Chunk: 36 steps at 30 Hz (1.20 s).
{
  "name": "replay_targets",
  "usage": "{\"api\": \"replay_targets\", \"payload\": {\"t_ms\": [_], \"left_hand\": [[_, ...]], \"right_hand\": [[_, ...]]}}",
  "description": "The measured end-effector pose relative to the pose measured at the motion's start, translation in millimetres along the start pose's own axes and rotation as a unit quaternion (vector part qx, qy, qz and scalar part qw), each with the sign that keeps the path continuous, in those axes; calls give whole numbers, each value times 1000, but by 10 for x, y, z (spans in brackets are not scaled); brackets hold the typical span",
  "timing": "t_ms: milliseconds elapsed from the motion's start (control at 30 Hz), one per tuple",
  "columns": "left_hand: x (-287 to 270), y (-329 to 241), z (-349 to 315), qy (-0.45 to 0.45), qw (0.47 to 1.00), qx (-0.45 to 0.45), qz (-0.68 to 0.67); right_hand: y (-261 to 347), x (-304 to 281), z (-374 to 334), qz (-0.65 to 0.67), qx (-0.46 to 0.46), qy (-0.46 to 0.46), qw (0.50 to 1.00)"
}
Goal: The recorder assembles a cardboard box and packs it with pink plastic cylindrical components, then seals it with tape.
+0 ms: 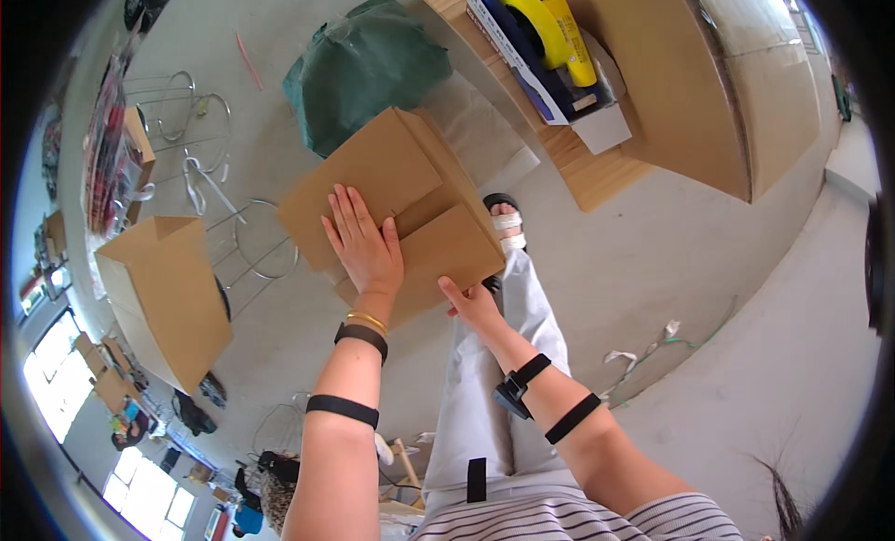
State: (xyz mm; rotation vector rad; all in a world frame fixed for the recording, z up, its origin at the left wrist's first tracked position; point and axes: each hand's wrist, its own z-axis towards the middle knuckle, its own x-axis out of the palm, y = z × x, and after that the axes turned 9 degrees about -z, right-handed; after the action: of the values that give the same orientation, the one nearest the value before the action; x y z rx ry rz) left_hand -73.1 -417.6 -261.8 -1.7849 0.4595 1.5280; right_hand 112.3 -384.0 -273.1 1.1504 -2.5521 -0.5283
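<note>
A brown cardboard box (446, 252) is in front of me, its top flaps folded in and a narrow gap showing between them. My left hand (366, 243) lies flat on the flaps with its fingers stretched out. At the box's near right corner, my right hand (474, 305) holds the edge, thumb on top and the other fingers partly hidden beneath. Just beyond the box sits a bunched green plastic bag (368, 70).
A yellow tape dispenser (552, 38) lies in a blue-and-white carton (597, 126) on a wooden board (597, 178). Beside it stands a large cardboard box (671, 94). To the left are an open box (172, 299) and a wire rack (247, 247). Loose string (643, 359) lies on the floor.
</note>
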Motion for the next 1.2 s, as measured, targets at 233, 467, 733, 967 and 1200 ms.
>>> {"api": "replay_targets", "payload": {"t_ms": [233, 467, 733, 967, 1200], "left_hand": [[-333, 2, 88, 50, 998, 23, -30], [-734, 296, 944, 244, 963, -37, -107], [-494, 345, 1656, 489, 855, -16, -174], [-466, 263, 1563, 447, 881, 23, -152], [-504, 291, 1461, 391, 910, 58, -125]], "right_hand": [[73, 232, 31, 45, -124, -91, 987], [324, 337, -86, 273, -54, -106, 955], [120, 338, 60, 366, -16, -54, 929], [91, 287, 63, 411, -3, -55, 910], [232, 315, 50, 430, 54, -79, 898]]}}
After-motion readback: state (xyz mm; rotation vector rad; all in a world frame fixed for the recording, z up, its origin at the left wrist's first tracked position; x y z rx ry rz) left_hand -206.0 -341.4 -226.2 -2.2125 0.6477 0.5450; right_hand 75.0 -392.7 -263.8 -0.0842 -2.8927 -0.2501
